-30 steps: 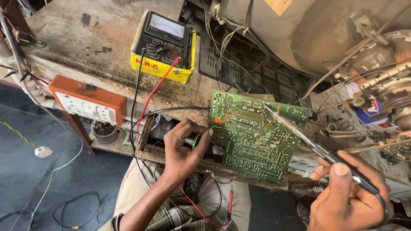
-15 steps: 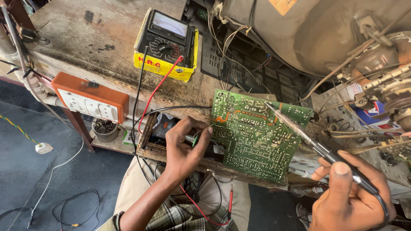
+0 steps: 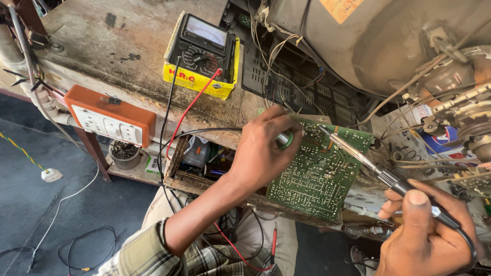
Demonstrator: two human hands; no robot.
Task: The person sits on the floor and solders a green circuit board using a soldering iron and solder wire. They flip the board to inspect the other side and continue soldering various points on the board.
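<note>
**Here: soldering work on a green circuit board**

Here, a small silvery-green spool-like object (image 3: 284, 139), likely solder, is pinched in the left hand (image 3: 263, 151) at the upper left edge of the green rectangular printed circuit board (image 3: 317, 174). The right hand (image 3: 424, 237) is closed around the black handle of a slim soldering iron with a metal shaft (image 3: 358, 153), whose tip is laid at the board's upper edge, just beside the spool. The board is propped tilted, solder side up, against the edge of the worn wooden workbench (image 3: 117, 46).

The step in hand is judged to be the reworking of a joint; steady contact of tip and solder on one pad would be called for next.

Left of the board, a yellow-cased analogue multimeter (image 3: 202, 56) is set on the bench, and farther left an orange switch-and-socket box (image 3: 110, 115) is mounted. Above the board, a grey picture tube (image 3: 368, 41) is seen.
</note>
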